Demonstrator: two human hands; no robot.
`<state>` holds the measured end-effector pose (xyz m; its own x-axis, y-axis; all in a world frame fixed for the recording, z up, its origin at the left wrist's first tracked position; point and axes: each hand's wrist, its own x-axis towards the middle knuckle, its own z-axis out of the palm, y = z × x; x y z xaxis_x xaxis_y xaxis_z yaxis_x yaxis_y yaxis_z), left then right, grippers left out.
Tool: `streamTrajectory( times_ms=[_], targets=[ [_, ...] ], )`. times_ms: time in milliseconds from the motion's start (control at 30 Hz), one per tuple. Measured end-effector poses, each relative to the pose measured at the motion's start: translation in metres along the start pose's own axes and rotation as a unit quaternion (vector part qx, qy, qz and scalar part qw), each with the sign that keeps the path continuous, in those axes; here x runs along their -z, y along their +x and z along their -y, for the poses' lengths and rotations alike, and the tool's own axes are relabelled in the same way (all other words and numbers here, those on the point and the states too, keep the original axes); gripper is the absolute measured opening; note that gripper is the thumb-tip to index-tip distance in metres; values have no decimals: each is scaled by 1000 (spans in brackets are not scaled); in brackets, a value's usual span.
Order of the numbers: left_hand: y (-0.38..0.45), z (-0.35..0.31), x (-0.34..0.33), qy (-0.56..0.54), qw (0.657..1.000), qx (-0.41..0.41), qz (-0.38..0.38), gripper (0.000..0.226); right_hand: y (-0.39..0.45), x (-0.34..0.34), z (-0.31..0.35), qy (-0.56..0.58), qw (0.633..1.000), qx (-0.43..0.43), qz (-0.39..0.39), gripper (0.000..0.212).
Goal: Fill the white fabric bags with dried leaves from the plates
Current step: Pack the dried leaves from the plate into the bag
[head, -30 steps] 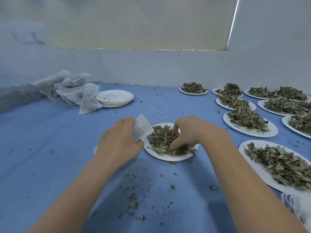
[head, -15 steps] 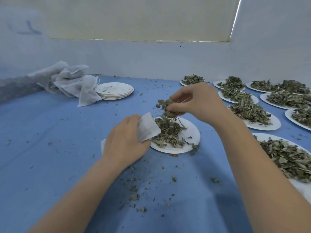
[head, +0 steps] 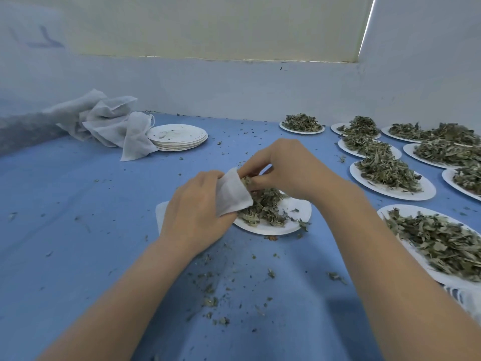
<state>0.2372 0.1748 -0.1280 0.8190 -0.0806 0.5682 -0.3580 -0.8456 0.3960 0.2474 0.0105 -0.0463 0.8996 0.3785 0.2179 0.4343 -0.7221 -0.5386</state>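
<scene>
White woven bag [head: 232,192] gripped; right hand [head: 291,168] pinches crumbly leaves [head: 260,207].

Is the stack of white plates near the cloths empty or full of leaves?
Empty: the top plate of the stack of plates shows only crumbs, no leaf pile.

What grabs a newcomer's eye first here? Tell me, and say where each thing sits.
At centre, the left hand holds a small white fabric bag while the right hand pinches dried leaves at its mouth, above a half-emptied plate. Along the right edge stand many plates heaped with leaves. At far left lie crumpled white bags beside a stack of emptied plates.
</scene>
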Motion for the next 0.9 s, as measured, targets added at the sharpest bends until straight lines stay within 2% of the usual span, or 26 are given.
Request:
streamTrajectory(
  times_ms=[100,200,300,433,533,633,733,767,833,900],
  targets=[
    [1,-2,-1,21,1000,-5,-18,47,0,-3,1,38,999,9,36,29],
    [4,-3,-2,23,1000,1,-15,48,-1,-2,-3,107,994,-5,35,29],
    [12,-6,-1,16,1000,-3,-10,52,-1,-3,-9,164,986,-18,-20,29],
    [20,-14,-3,17,998,-46,-26,55,2,-6,-12,164,983,-18,-85,30],
    [22,-18,-6,19,997,-67,-33,56,3,-10,-14,167,980,-25,-106,30],
    [19,-19,-9,22,995,-84,-42,54,4,-10,-12,115,992,-17,-57,40],
    [17,-19,-8,-5,997,-50,-56,55,1,-6,-12,159,987,8,10,41],
    [17,-18,-8,-15,998,-33,-60,55,0,-4,-14,193,981,16,0,39],
    [18,-17,-8,-32,998,0,-60,55,0,1,-18,246,967,12,-67,33],
    [20,-17,-8,-53,997,21,-56,54,3,2,-23,241,958,-36,-150,27]
  ],
)
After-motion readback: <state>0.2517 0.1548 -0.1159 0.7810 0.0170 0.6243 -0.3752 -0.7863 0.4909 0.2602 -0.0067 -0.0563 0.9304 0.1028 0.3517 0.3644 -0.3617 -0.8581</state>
